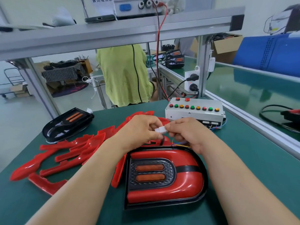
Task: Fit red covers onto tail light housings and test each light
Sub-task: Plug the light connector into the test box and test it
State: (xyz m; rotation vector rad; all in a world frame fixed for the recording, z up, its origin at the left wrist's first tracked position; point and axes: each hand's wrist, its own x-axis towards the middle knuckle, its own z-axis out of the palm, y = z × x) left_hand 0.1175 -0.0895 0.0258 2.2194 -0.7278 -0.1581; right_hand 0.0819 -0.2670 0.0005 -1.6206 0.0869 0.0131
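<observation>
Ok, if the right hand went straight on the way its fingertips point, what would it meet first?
The right hand points left, pinching the white connector. Going on, it would likely push that into the left hand, which pinches the other end. Whether the connector is two halves, I cannot tell.

— What's lying on the green bench (19, 205)?
— A covered light (186, 181) nearest, loose red covers (73, 153) left of it, a bare housing (65, 125) behind those, a button box (193, 112) back right.

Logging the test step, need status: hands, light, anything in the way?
Hands: left hand and right hand both pinch white connector. Covered tail light lies flat below them. Loose red covers piled left, not blocking.
</observation>
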